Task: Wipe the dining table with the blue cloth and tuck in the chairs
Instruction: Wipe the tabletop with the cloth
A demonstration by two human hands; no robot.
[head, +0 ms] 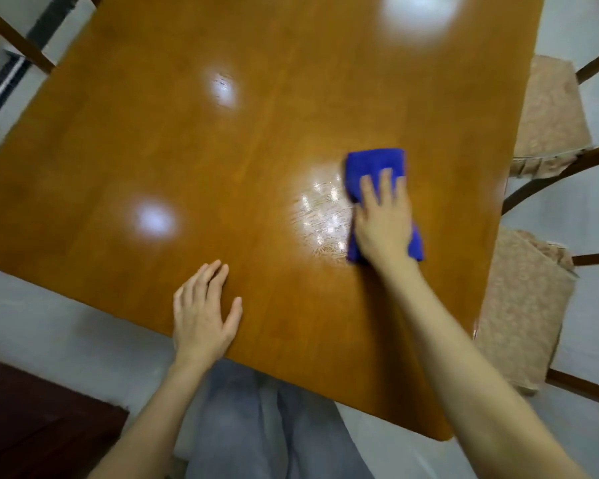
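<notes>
Wiping in hand, judged from the head view, the only one.

Right hand (382, 219) lies flat on the blue cloth (374, 165), fingers straight and spread. It presses rather than grasps, with nothing curled round the fabric. The cloth is folded to a long pad on the dining table (153, 133), toward its right side. Part of it shows beyond the fingertips and part beside the wrist. Left hand (201, 312) rests flat and relaxed on the near table edge, holding nothing; probably bracing.

Wet streaks (320, 216) lie just left of the cloth, up against its edge. The glare spots (153, 219) elsewhere look smooth, like lamp reflections. Most of the top shows no streaking, so I judge the wipe partly done.

Two chairs stand on the right, the near chair (523, 305) and the far chair (550, 112). Their cushioned seats show outside the table edge, so neither is tucked in. Only the frame of a third chair (14, 39) shows at top left, and I cannot tell how far out it stands.

Risks, as judgement:
- With no finger pinching the pad, a fast stroke could slide it out from under the palm or unfold it.
- A stroke to the right could carry the damp cloth over the edge onto the near chair's cushion.
- Glare makes wet and dry hard to tell apart, so patches could be missed. The far side is most at risk, since it needs a long reach.
- The left hand leans on polished wood, and if the top is damp it could slip.
- Streaks that dry unwiped may leave marks.
</notes>
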